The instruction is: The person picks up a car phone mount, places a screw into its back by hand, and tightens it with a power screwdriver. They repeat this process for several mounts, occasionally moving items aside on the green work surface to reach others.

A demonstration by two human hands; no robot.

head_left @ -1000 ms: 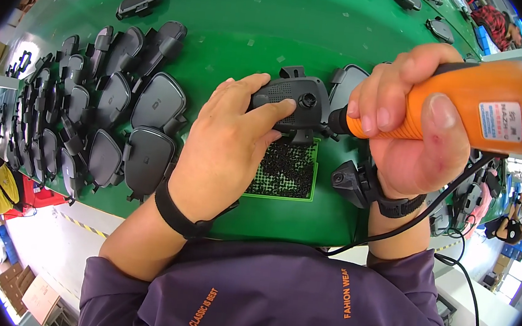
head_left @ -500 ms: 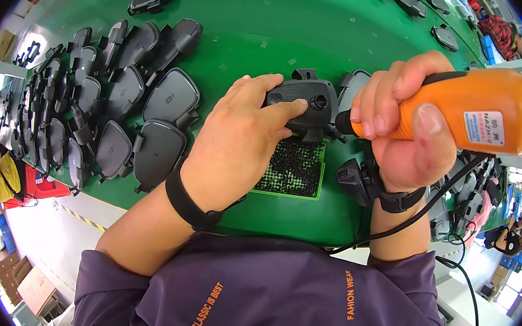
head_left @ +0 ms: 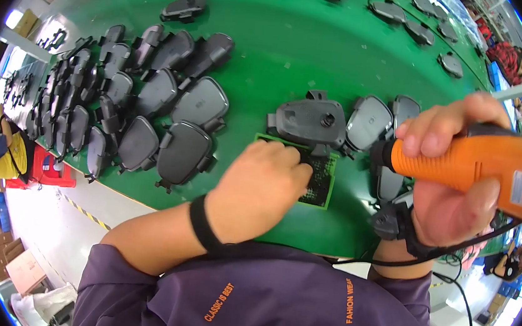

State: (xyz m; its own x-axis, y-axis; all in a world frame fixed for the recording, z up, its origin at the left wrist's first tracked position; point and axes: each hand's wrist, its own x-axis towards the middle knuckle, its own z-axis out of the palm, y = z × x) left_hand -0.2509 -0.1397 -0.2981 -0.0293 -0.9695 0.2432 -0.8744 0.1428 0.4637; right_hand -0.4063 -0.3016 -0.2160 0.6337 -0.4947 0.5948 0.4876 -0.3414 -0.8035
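Note:
My left hand [head_left: 263, 185], with a black band at the wrist, is over the green tray [head_left: 327, 191] of small black parts, probably screws. Its fingers curl down into the tray, and the fingertips are hidden. Just beyond the tray lies a black phone holder [head_left: 306, 122], back side up, with a round knob on it and clamp arms at its edges. Neither hand touches it. My right hand [head_left: 454, 175] grips an orange electric screwdriver [head_left: 446, 162] held level, its black nose pointing left, right of the phone holder. A black cord runs from the tool's rear.
Rows of black phone holders [head_left: 190, 150] crowd the green table [head_left: 272, 51] on the left. More phone holders [head_left: 370, 123] lie close by on the right, and others [head_left: 388, 12] along the far side. People [head_left: 8, 145] are at both edges.
My left hand has left the phone holder and come back over the tray, its fingers now curled. My right hand has drawn the electric screwdriver away to the right.

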